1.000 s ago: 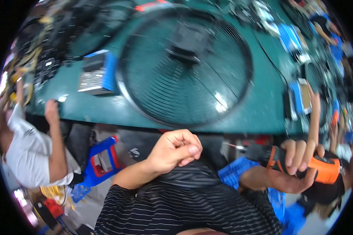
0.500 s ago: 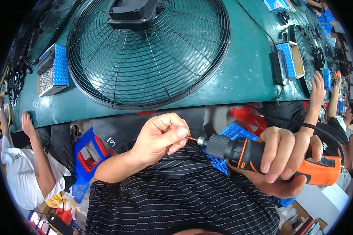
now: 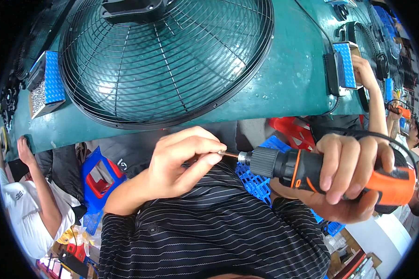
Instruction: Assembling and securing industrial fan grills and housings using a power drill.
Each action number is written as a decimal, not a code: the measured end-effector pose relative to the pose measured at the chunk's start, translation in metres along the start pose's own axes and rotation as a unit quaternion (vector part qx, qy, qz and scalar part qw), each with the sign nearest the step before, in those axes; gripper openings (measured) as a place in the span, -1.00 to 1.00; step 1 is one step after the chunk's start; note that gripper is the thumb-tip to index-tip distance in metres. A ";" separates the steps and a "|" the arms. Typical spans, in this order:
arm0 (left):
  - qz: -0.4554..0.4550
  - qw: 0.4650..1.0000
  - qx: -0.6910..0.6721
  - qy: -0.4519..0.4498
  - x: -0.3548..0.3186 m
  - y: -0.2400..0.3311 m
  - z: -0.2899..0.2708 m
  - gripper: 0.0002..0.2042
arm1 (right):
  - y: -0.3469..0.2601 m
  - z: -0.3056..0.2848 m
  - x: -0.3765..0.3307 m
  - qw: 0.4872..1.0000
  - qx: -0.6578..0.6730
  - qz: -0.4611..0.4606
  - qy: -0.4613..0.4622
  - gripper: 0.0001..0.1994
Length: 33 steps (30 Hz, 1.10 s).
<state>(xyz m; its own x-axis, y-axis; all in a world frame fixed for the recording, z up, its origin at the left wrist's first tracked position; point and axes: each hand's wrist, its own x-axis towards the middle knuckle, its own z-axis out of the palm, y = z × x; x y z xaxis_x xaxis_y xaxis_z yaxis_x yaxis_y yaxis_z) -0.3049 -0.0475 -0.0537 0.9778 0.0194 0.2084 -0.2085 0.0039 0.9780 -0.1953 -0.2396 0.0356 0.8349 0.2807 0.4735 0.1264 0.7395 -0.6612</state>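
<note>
My right hand is wrapped round an orange and black electric screwdriver, held sideways in front of my striped shirt. Its thin bit points left. Between thumb and forefinger, my left hand pinches a small shiny screw at the bit's tip; the fingertips partly hide it. Beyond my hands, a round black wire fan guard lies on the green table, with a black motor housing on it.
A blue-sided box with many small metal screws stands left of the guard. At right, another person's hand reaches into a second blue box beside a black adapter. Blue crates and a blue-red stool stand below the table edge.
My left fingers have shifted and opened out, baring the bit and the small screw at its tip. The screwdriver has moved slightly right. The neighbour's raised hand has gone into the box.
</note>
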 end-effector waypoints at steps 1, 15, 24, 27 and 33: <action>0.028 0.992 0.123 -0.025 0.002 0.003 -0.002 -0.84 | 0.001 -0.003 0.003 1.000 -0.001 0.007 -0.002 -0.59; 0.117 0.735 0.641 0.190 0.027 -0.014 -0.005 -0.45 | 0.041 -0.024 0.025 0.988 -0.077 0.002 -0.134 -0.49; 0.088 0.777 0.607 0.144 0.027 -0.012 -0.012 -0.46 | 0.046 -0.022 0.029 0.987 -0.087 0.028 -0.136 -0.51; 0.098 0.784 0.600 0.124 0.029 -0.009 -0.018 -0.43 | 0.046 -0.018 0.029 0.985 -0.087 0.041 -0.142 -0.52; 0.007 0.762 0.646 0.043 0.017 0.018 -0.050 -0.30 | 0.050 -0.005 0.031 0.980 -0.112 0.055 -0.153 -0.54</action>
<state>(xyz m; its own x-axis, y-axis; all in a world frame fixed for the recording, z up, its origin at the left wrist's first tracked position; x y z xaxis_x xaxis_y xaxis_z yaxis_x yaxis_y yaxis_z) -0.2927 0.0028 -0.0325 0.9595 0.0762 0.2713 0.0272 -0.9833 0.1799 -0.1607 -0.1972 0.0145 0.6549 0.5466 0.5219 0.1875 0.5515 -0.8129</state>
